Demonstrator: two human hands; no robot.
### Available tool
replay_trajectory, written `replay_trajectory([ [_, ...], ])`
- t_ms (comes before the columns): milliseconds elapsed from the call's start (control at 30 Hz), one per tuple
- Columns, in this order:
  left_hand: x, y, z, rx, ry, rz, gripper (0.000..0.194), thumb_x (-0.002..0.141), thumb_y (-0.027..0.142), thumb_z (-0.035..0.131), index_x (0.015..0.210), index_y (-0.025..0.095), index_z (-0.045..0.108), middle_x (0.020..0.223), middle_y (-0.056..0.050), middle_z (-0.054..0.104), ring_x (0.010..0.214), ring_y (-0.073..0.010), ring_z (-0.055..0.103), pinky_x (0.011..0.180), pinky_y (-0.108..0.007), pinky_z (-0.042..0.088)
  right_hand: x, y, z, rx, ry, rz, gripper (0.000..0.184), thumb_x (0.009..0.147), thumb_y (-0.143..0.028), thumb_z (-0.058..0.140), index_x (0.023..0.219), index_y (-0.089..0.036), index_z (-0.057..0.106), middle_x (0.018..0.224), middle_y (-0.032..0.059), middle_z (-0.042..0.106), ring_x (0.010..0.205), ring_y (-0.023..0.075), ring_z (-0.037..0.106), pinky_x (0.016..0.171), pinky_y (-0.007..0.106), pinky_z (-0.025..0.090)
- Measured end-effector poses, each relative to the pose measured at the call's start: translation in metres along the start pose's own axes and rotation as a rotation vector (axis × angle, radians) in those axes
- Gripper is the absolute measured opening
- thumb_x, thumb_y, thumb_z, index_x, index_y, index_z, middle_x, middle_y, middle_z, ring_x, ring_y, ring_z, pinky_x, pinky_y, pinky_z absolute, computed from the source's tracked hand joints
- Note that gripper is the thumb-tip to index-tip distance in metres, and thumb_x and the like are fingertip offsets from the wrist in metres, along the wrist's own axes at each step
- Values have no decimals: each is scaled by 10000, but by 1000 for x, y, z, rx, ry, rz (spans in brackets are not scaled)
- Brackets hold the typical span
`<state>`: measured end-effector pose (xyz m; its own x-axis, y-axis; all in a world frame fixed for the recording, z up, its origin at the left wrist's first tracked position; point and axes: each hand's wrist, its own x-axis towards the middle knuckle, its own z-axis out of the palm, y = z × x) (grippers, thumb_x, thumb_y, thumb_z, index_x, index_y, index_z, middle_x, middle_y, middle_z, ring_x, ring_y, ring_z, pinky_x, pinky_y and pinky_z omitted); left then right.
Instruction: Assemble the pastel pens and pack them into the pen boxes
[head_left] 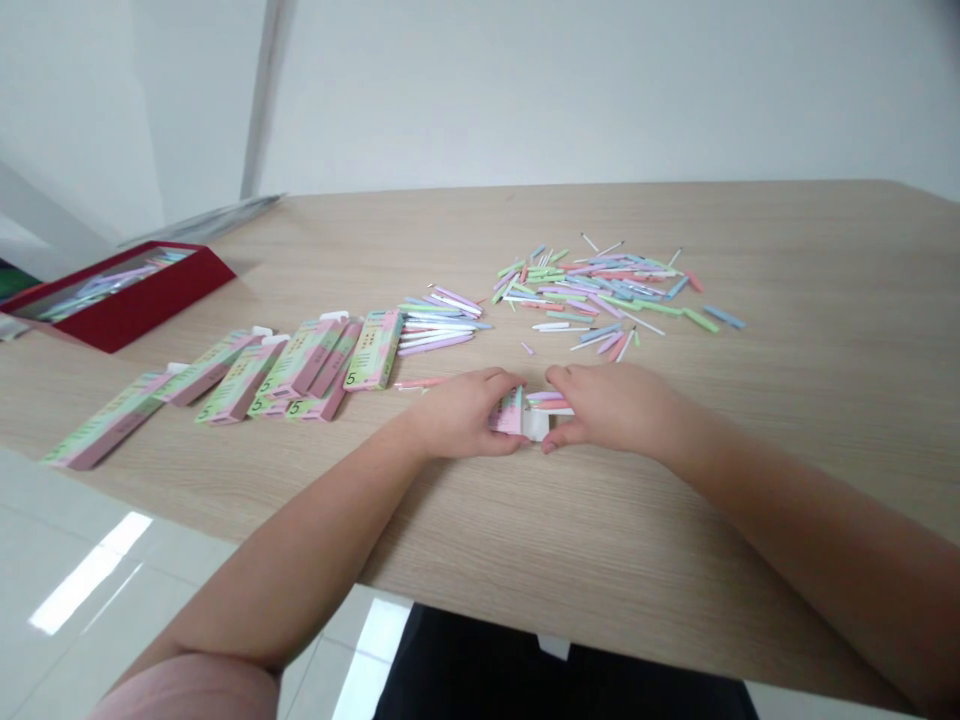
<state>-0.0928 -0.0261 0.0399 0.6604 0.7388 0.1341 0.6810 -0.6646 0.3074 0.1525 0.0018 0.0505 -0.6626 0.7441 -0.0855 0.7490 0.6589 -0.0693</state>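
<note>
My left hand (469,412) is wrapped around a small pink and green carton (507,415) lying low over the table. The carton's white flap end (535,425) points to the right. At that open end, my right hand (619,408) grips a few pastel pens (551,402), purple, orange and white among them. Their left ends are at the carton's mouth; how far they reach inside is hidden. Just left of my left hand, a reddish pen (420,382) lies on the wood.
Several pink and green cartons (375,348) marked 5 lie at the left. Beside them is a bundle of pens (442,325). Loose pastel caps and thin white pen parts (592,280) are heaped farther back. A red box (157,300) holding pens stands far left.
</note>
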Motion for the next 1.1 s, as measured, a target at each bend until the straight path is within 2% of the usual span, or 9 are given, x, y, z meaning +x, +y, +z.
replay_trajectory([
  [233, 2, 4, 5, -28, -36, -3, 719, 841, 501, 756, 1422, 152, 517, 1219, -138, 685, 1087, -296, 679, 932, -393, 531, 4, -3, 23, 242, 36, -80, 920, 669, -716, 832, 1405, -243, 549, 1200, 148, 742, 1010, 392, 729, 745, 412, 527],
  [400, 4, 7, 9, 0, -76, 13, 706, 834, 514, 754, 1380, 124, 534, 1207, -166, 691, 1072, -320, 687, 918, -413, 538, 4, -8, 35, 325, 104, -94, 1265, 611, -670, 893, 1633, -212, 305, 1507, 240, 547, 1250, 468, 623, 947, 520, 528],
  [500, 7, 8, 11, 14, -92, 41, 717, 823, 511, 765, 1374, 111, 539, 1236, -186, 683, 1082, -331, 684, 930, -426, 538, 5, -12, 39, 400, 112, -83, 1407, 560, -592, 952, 1679, -261, 167, 1555, 240, 483, 1278, 479, 600, 997, 561, 514],
  [600, 10, 6, 13, 33, -64, 55, 688, 783, 507, 801, 1299, 105, 588, 1221, -181, 690, 1100, -339, 675, 965, -436, 527, 7, -16, 37, 512, 166, -95, 1458, 599, -542, 951, 1689, -291, 16, 1597, 222, 419, 1367, 437, 541, 1080, 561, 475],
  [733, 11, 4, 15, 65, 20, 59, 550, 807, 457, 768, 1233, 138, 631, 1129, -138, 721, 1076, -319, 677, 1007, -449, 500, 9, -16, 29, 609, 265, -133, 1259, 759, -525, 857, 1687, -303, 35, 1594, 183, 439, 1435, 361, 492, 1166, 539, 407],
  [833, 11, 2, 15, 34, 31, 40, 507, 833, 482, 741, 1200, 145, 648, 1103, -129, 728, 1042, -296, 687, 968, -423, 516, 8, -7, 22, 663, 299, -98, 912, 932, -564, 668, 1664, -283, 202, 1544, 171, 517, 1354, 330, 580, 1127, 537, 452],
  [933, 9, 0, 11, 43, 29, 4, 545, 828, 531, 744, 1193, 137, 654, 1089, -138, 728, 1044, -305, 690, 953, -418, 522, 10, 10, 19, 739, 336, -25, 642, 1018, -585, 510, 1563, -257, 425, 1423, 146, 633, 1272, 303, 641, 1096, 524, 488],
  [1033, 7, -3, 8, 46, 56, -29, 602, 829, 566, 736, 1254, 149, 641, 1113, -137, 728, 1057, -310, 688, 941, -416, 525, 15, 33, 20, 866, 321, 41, 577, 1028, -642, 430, 1432, -254, 570, 1279, 121, 716, 1206, 295, 685, 1090, 517, 507],
  [1100, 6, -5, 6, 43, 67, -36, 596, 833, 564, 731, 1258, 155, 646, 1113, -132, 731, 1046, -304, 689, 925, -406, 528, 17, 48, 21, 969, 255, 59, 629, 1030, -685, 349, 1444, -260, 556, 1296, 126, 712, 1204, 288, 693, 1089, 507, 516],
])
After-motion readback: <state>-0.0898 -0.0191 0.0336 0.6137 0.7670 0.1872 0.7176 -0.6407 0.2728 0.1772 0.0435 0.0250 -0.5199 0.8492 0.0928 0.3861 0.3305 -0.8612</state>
